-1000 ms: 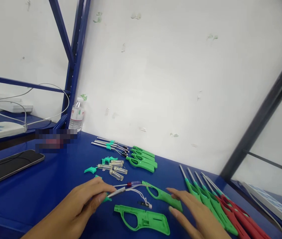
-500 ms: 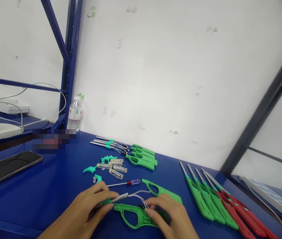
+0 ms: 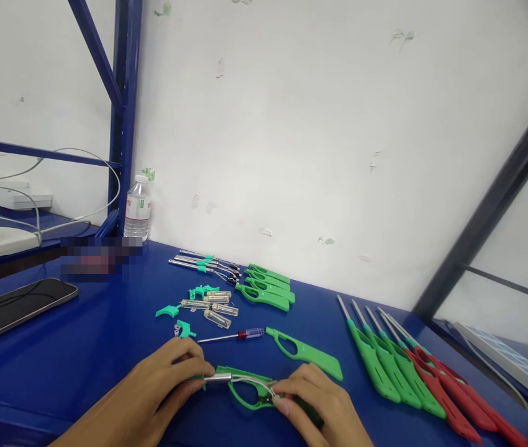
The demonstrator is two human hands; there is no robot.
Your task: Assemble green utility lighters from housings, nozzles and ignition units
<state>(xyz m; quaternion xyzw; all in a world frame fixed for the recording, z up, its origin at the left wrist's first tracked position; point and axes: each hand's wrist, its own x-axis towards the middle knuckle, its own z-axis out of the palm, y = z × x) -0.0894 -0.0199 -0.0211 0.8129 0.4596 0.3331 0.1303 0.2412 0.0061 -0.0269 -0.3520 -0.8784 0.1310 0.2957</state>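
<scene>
In the head view my left hand (image 3: 171, 382) pinches a lighter's metal tube (image 3: 218, 377), which lies over the front end of a green lighter shell half (image 3: 245, 402). White wires (image 3: 254, 380) run from the tube to my right hand (image 3: 317, 403). The fingers of that hand are closed over the shell's handle, pressing beside a small black part (image 3: 264, 400) where the wires end. My palm hides the rest of the handle. Just beyond lie a matching green shell half (image 3: 315, 357) and a screwdriver (image 3: 240, 334) with a red and clear handle.
Clear fuel tanks (image 3: 217, 318), teal triggers (image 3: 168, 311), tube assemblies (image 3: 194, 266) and green shells (image 3: 266, 298) lie farther back. Whole green lighters (image 3: 376, 366) and red lighters (image 3: 445, 397) line the right. A phone (image 3: 22, 310) and water bottle (image 3: 138, 208) are left.
My left hand has brought the metal tube down and level onto the front of the green shell half. My right hand stays at its handle. The camera view has shifted slightly.
</scene>
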